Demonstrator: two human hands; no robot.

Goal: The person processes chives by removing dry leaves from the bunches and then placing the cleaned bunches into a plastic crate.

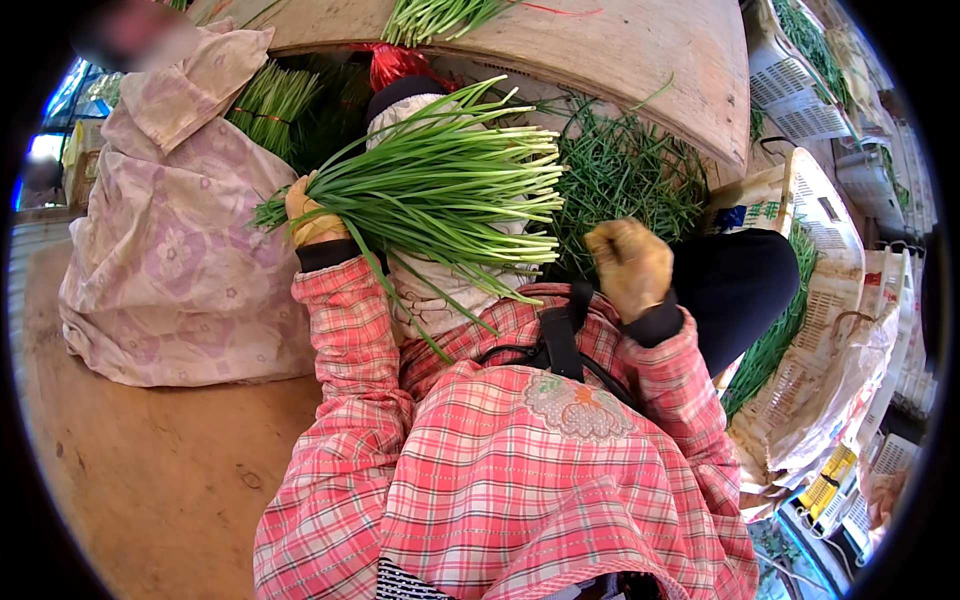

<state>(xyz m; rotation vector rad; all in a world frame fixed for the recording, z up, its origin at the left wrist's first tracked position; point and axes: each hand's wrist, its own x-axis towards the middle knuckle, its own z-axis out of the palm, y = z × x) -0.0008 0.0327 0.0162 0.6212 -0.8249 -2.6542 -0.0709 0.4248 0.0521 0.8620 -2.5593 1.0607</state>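
My left hand (316, 212) is closed around the leafy end of a large bunch of garlic chives (450, 190). The bunch lies across my lap, its pale cut ends fanned out to the right. A few long leaves hang loose toward my plaid smock (480, 440). My right hand (632, 266), apparently in a yellowed glove, is held just right of the pale ends, apart from them. Its fingers are curled in, and whatever they may hold is hidden. Beyond it lies a heap of loose green trimmings (630, 180).
A wooden board (620, 50) spans the far side, with another chive bunch (440, 18) on it. Tied bunches (275, 105) rest beside a flowered cloth (190, 240) at left. White plastic crates (825, 215) holding greens line the right. A red plastic bag (400, 66) sits under the board.
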